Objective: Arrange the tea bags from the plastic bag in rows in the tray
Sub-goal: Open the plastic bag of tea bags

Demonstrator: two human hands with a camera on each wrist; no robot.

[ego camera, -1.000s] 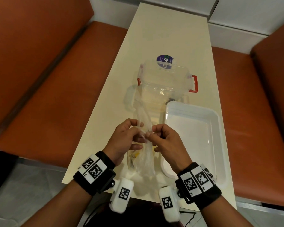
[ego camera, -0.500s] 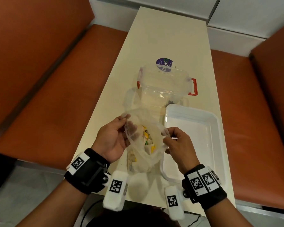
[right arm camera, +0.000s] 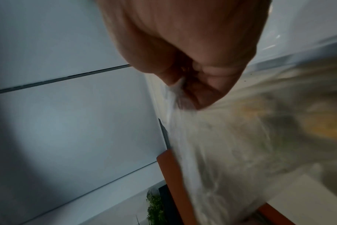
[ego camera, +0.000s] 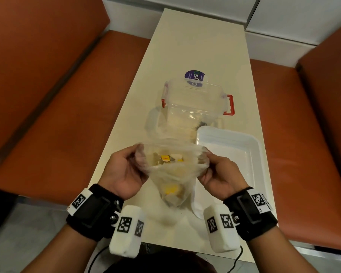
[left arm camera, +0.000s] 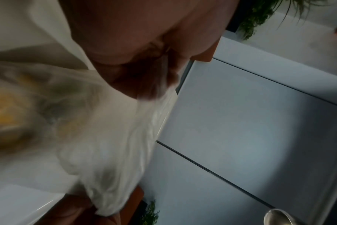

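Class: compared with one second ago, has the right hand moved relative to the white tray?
Yes. The right hand has swung rightward, away from the left hand, and now overlaps the tray's left edge, stretching the bag open.

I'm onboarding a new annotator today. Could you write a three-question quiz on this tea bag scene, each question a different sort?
1. True or false: tea bags already lie in the white tray.
2. What grips the plastic bag? A) left hand only B) right hand only C) both hands
3. Fill in: the clear container beyond the bag has ___ latches.

Key:
1. False; no tea bags show in the tray, and the tea bags sit inside the bag.
2. C
3. red
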